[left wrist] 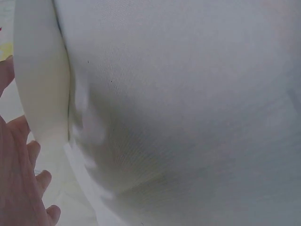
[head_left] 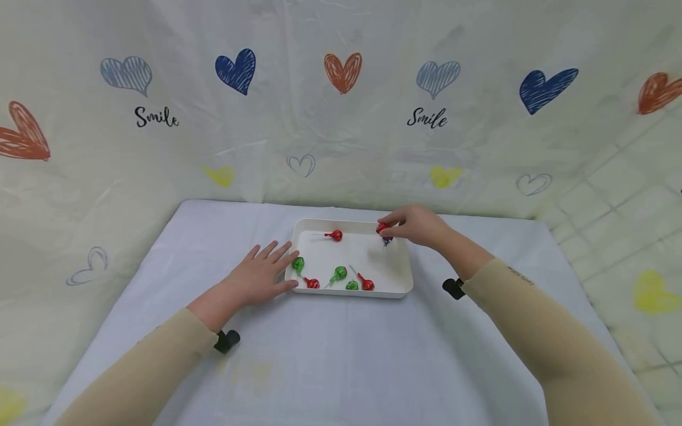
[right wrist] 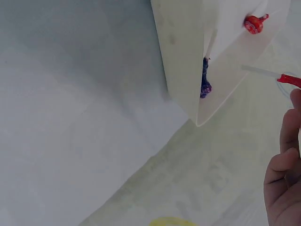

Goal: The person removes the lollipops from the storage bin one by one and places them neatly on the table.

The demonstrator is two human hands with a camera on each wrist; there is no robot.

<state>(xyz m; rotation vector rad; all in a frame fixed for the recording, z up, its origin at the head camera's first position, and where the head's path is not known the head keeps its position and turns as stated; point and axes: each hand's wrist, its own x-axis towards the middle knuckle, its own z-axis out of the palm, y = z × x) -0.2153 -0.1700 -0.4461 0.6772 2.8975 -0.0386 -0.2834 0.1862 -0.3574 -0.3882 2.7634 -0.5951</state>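
My right hand (head_left: 418,226) pinches a red-wrapped lollipop (head_left: 380,228) above the tray's far right corner. In the right wrist view the white stick of this lollipop (right wrist: 289,80) points away from the fingers. Below it, a purple-wrapped lollipop (right wrist: 205,82) lies in that corner of the white tray (head_left: 383,278). My left hand (head_left: 261,275) is spread with straight fingers at the tray's left edge; its fingertips touch or overlap the rim. In the left wrist view part of this hand (left wrist: 19,174) shows beside the tray's wall (left wrist: 42,75).
One red lollipop (head_left: 335,235) lies near the tray's back wall. Along the front lie several more, such as a green lollipop (head_left: 340,273) and a red lollipop (head_left: 366,283). A white cloth (head_left: 341,367) covers the table, with a heart-printed curtain (head_left: 341,130) behind.
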